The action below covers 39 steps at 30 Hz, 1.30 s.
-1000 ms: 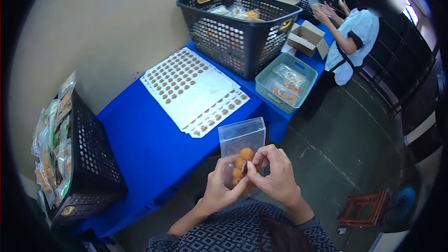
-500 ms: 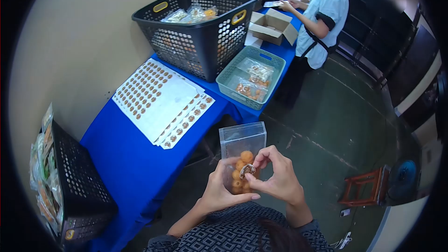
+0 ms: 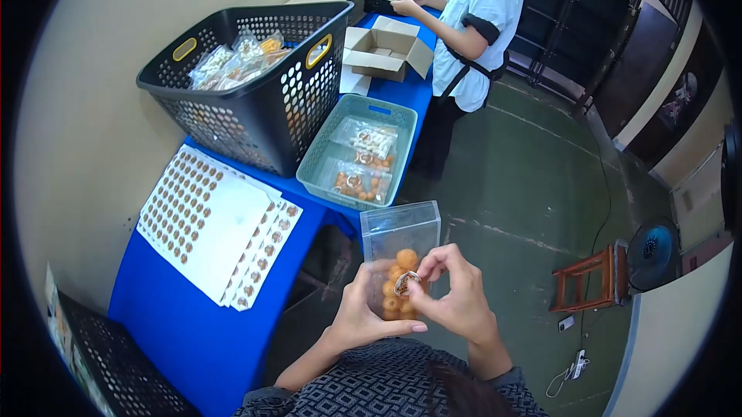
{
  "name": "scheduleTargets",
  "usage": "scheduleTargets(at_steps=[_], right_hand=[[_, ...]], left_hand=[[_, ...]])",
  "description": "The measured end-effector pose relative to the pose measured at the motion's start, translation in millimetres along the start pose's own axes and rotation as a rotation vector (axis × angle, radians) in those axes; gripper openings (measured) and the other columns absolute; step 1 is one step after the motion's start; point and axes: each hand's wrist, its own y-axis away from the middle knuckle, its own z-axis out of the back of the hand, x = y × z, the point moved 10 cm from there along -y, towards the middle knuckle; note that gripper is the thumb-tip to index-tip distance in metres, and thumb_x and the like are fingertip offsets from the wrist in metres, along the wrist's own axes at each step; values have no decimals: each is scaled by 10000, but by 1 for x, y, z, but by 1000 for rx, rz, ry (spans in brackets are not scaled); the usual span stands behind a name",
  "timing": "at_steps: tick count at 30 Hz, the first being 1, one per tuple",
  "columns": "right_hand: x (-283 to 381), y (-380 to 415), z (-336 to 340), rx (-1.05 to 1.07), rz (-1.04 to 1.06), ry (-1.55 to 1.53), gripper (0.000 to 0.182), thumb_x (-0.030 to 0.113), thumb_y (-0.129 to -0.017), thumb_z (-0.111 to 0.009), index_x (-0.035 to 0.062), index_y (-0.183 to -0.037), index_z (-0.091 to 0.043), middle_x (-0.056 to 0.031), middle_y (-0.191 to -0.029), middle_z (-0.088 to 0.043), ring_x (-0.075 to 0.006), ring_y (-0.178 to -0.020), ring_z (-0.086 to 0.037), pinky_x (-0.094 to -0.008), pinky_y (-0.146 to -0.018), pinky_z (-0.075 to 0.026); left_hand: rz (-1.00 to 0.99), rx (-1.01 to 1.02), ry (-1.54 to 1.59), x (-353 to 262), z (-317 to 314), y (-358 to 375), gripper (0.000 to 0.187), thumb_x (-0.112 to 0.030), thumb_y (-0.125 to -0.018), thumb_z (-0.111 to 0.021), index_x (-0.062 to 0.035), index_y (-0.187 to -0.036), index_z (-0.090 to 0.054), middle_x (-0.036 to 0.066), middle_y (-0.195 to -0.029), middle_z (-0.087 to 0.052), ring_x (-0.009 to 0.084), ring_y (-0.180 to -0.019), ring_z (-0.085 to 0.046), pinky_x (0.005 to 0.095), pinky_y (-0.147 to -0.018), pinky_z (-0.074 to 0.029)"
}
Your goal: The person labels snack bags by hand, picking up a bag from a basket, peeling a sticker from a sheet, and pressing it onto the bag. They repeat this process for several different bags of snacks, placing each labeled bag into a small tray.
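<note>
In front of my body, my left hand (image 3: 362, 305) grips a clear plastic pouch (image 3: 399, 225) from its side, thumb across the lower part. Round orange-brown snack balls (image 3: 406, 259) fill the pouch's lower half. My right hand (image 3: 460, 293) is closed over the pouch front, its thumb pressing on a small round printed sticker (image 3: 405, 284). Part of the sticker is hidden by that thumb. On the blue-covered table to the left lie sheets of matching round stickers (image 3: 209, 220), partly used.
A green-grey basket (image 3: 309, 177) holds several labelled pouches. Behind it stand a large black basket (image 3: 255, 119) of packed pouches and an open cardboard box (image 3: 379, 69). A co-worker (image 3: 483, 30) stands at the table's far end. Another black basket (image 3: 100, 347) sits lower left; a wooden stool (image 3: 591, 278) and a fan (image 3: 653, 251) are at right.
The view has turned right, so the table and baskets appear shifted left. My right thumb has moved slightly over the sticker; both hands stay on the pouch and sticker.
</note>
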Motion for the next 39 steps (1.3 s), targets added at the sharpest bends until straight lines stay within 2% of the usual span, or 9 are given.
scheduleTargets(at_steps=[4,6,13,20,23,26,28,36,39], right_hand=[[-10,-32,-9,-64,-71,-29,252,92,-655,-647,49,-817,-459,-53,-713,-519,-148,-621,-519,-268,-572,-443],[-4,-50,-19,-16,21,-11,291,39,-616,-665,40,-811,-449,-39,-706,-525,-100,-597,-492,-224,-549,-426],[-6,-94,-61,28,56,-9,266,98,-654,-650,41,-832,-461,-59,-722,-493,-150,-632,-514,-263,-568,-442],[-20,-114,-69,-335,139,-42,490,141,-596,-739,32,-939,-406,-16,-687,-409,-83,-553,-374,-209,-481,-327],[-51,-124,-120,64,-97,-528,504,273,-598,-770,22,-903,-458,20,-633,-445,-47,-528,-396,-197,-464,-339],[-47,-121,-161,356,-154,-459,396,290,-624,-752,8,-806,-543,8,-607,-518,-40,-527,-450,-195,-467,-372],[-43,-124,-170,379,-211,-516,298,276,-674,-714,9,-738,-596,-15,-599,-565,-41,-546,-490,-200,-484,-399],[-16,-134,-219,548,-212,-860,260,178,-791,-605,-33,-935,-562,-57,-759,-604,-46,-706,-542,-184,-590,-438],[-9,-136,-230,669,-161,-791,293,189,-807,-587,-50,-970,-536,-69,-792,-605,-52,-710,-544,-185,-592,-442]], left_hand=[[-22,29,-131,1,24,-28,772,-199,-543,-817,30,-1119,-357,145,-1032,-513,171,-946,-526,301,-809,-445],[-20,24,-128,4,38,-39,760,-196,-551,-812,25,-1119,-359,139,-1027,-515,167,-941,-526,297,-804,-445],[31,-60,94,13,89,-67,704,-171,-583,-792,21,-1107,-363,125,-1016,-512,156,-921,-520,289,-795,-445],[25,-150,281,19,129,-64,625,-223,-674,-729,13,-1116,-355,113,-1049,-489,153,-953,-498,283,-810,-428],[-77,-212,172,14,148,-61,554,-271,-743,-662,8,-1110,-356,103,-1046,-486,147,-940,-498,275,-796,-420],[-27,-272,140,9,158,-57,491,-293,-785,-610,1,-1093,-364,100,-1024,-492,141,-926,-501,264,-786,-411],[-16,-309,154,3,164,-50,451,-270,-796,-599,-3,-1083,-376,99,-1009,-499,141,-918,-505,260,-777,-413],[35,-656,-179,-7,207,-12,253,-145,-811,-560,18,-991,-485,118,-896,-563,126,-824,-538,254,-709,-433],[-26,-759,-309,-23,212,-2,249,-140,-797,-573,28,-966,-502,113,-854,-582,122,-788,-551,256,-689,-437]])
